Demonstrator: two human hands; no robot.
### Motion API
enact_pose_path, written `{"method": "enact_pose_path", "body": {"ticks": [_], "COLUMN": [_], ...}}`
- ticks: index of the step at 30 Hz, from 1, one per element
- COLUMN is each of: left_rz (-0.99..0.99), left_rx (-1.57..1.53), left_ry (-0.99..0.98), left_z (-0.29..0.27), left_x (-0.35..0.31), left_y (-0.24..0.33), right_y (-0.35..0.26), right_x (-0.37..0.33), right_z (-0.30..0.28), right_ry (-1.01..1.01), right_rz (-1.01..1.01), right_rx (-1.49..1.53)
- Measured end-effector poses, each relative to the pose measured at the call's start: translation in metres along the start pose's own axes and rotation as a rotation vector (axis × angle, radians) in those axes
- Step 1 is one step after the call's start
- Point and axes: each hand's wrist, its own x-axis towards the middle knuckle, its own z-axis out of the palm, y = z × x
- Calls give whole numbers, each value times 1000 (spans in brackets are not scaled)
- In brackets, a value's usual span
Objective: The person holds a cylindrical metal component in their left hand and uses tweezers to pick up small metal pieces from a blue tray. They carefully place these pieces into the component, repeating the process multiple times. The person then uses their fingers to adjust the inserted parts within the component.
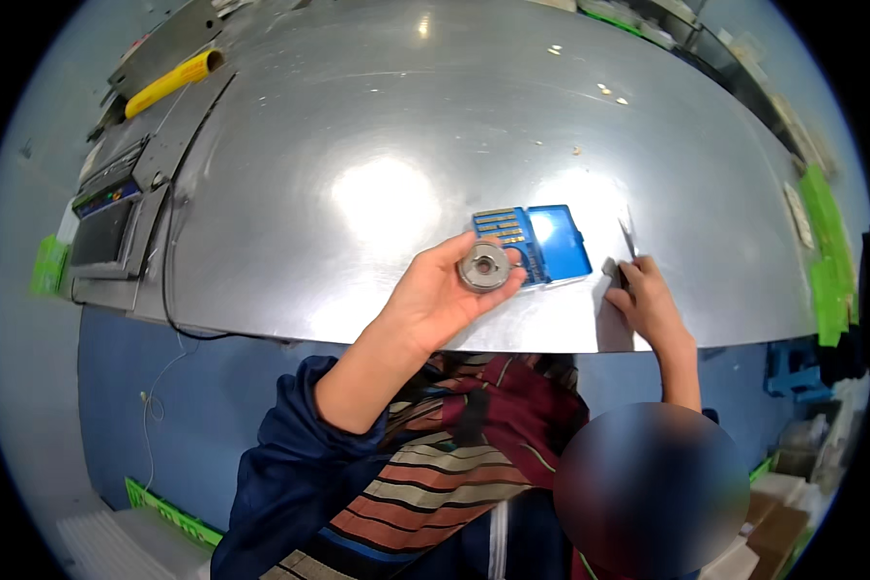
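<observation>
Disc [484, 266], likely heavy, rigid, slick metal, sits pinched by its rim in left hand [435, 300]; right hand [648, 300] grips a small tool [617, 270].

The metal ring [484, 266] is a round, silver-grey disc with a central bore and a stepped face. It sits face-up in the left hand [433, 302], held at its rim between thumb and fingers, just above the table [358, 145] near its front edge. A small dark flat piece [613, 268] lies at the fingertips of the right hand [648, 302], on the table.
</observation>
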Motion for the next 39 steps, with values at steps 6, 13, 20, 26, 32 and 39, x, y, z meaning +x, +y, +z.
{"method": "enact_pose_path", "body": {"ticks": [6, 13, 20, 26, 32, 39], "left_rz": [2, -70, -63, -46, -74, -73], "left_rx": [-29, -52, 144, 165, 12, 38], "left_ry": [-20, -85, -148, -119, -79, -96], "left_z": [-2, -5, -3, -2, 3, -6], "left_x": [-5, -1, 5, 7, 5, 10], "left_y": [-1, -2, -9, -10, -4, -8], "right_y": [5, 9, 13, 3, 8, 3], "right_x": [-44, -70, -71, -70, -76, -76], "right_z": [21, 18, 11, 23, 29, 27], "right_ry": [160, 77, 78, 196, 264, 231], "right_rz": [-320, -384, -406, -436, -540, -548], "right_rx": [-166, -247, -195, -259, -360, -387]}}
